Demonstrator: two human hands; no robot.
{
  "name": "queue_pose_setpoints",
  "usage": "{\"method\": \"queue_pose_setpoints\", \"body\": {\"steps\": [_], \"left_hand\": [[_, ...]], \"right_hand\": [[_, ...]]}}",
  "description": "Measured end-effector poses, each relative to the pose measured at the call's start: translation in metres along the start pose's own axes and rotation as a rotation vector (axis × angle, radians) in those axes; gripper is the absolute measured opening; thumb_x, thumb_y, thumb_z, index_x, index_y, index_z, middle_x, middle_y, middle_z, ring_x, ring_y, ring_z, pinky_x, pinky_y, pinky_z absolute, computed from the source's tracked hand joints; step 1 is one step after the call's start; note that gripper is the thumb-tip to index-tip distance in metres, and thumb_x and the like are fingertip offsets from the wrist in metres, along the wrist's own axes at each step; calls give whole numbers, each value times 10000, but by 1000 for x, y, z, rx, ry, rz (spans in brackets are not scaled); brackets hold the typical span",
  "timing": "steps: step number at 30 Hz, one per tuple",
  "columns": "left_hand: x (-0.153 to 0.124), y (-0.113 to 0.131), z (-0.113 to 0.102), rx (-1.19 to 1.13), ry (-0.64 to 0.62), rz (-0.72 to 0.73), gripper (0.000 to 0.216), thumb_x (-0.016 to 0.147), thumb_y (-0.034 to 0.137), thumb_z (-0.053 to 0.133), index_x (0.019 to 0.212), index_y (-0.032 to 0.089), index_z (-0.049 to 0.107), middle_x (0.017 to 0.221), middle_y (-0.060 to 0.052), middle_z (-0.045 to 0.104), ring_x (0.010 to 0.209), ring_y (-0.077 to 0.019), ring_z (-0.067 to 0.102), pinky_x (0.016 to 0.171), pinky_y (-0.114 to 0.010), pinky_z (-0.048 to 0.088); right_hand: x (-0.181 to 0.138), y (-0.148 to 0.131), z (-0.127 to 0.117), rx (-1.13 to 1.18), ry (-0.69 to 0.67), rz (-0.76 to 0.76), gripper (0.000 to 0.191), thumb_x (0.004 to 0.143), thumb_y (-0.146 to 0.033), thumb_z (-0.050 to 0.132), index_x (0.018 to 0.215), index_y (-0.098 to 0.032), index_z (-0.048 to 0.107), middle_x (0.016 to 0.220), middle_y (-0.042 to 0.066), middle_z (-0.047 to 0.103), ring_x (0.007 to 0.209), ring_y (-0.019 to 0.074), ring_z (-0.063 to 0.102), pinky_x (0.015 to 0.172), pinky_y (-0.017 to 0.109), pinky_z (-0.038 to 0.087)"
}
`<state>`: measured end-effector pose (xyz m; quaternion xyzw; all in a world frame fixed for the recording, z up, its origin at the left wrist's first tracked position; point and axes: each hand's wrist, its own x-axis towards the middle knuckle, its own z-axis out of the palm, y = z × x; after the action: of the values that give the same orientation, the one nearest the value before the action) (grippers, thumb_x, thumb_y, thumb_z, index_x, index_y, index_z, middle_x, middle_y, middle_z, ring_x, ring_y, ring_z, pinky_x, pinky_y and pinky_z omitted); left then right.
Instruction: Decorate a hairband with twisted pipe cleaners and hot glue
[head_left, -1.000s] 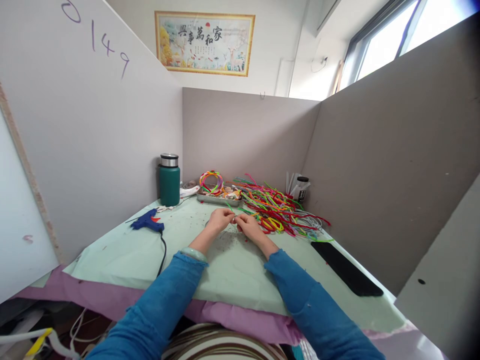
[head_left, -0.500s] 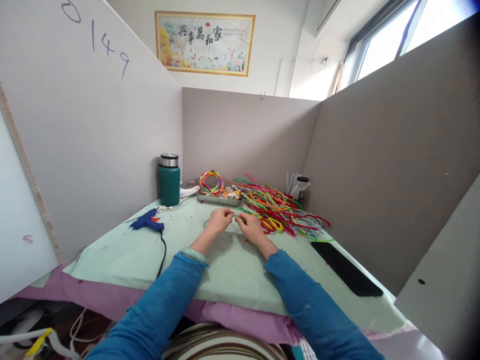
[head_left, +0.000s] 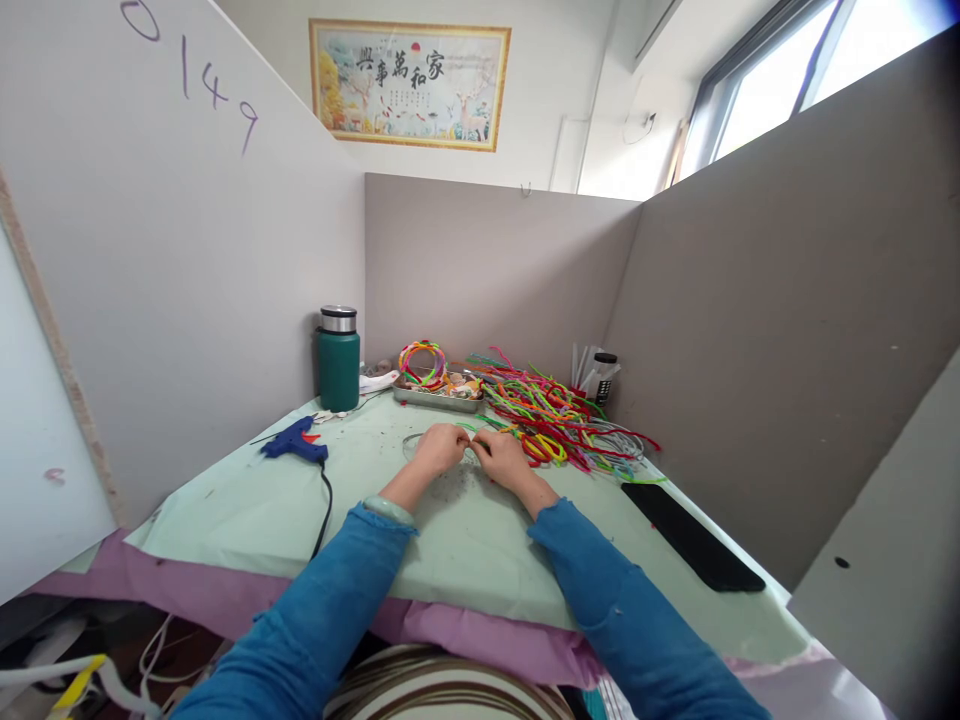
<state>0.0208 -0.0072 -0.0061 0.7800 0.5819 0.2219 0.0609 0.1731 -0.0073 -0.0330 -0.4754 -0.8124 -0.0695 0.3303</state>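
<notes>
Pinching a thin, bright-green pipe cleaner [head_left: 470, 428].

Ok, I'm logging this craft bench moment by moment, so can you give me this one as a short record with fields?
left hand: fingertips pinched on a thin strand over the middle of the table
right hand: pinched on the same strand, fingertips meeting the left's
left of hands: blue glue gun lying on the green table cover
back: green flask; metal tray with coloured rings
right: pile of pipe cleaners; black flat object nearer the edge
</notes>
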Motion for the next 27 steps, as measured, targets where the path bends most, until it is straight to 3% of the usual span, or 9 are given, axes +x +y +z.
{"method": "queue_pose_setpoints", "body": {"steps": [22, 27], "left_hand": [[7, -5, 6, -110, 82, 9, 274, 782, 256, 499, 955, 219, 708, 887, -39, 716, 838, -151, 620, 751, -210, 424], [11, -7, 9, -143, 68, -52, 214, 765, 250, 508, 814, 201, 711, 770, -27, 711, 734, -138, 617, 657, -201, 417]], "right_hand": [[3, 3, 3, 129, 51, 12, 168, 846, -260, 498, 815, -197, 651, 731, 23, 652, 669, 144, 551, 599, 237, 320], [3, 4, 5, 136, 55, 18, 177, 845, -273, 498, 794, -196, 648, 727, 26, 654, 676, 148, 554, 603, 237, 327]]}}
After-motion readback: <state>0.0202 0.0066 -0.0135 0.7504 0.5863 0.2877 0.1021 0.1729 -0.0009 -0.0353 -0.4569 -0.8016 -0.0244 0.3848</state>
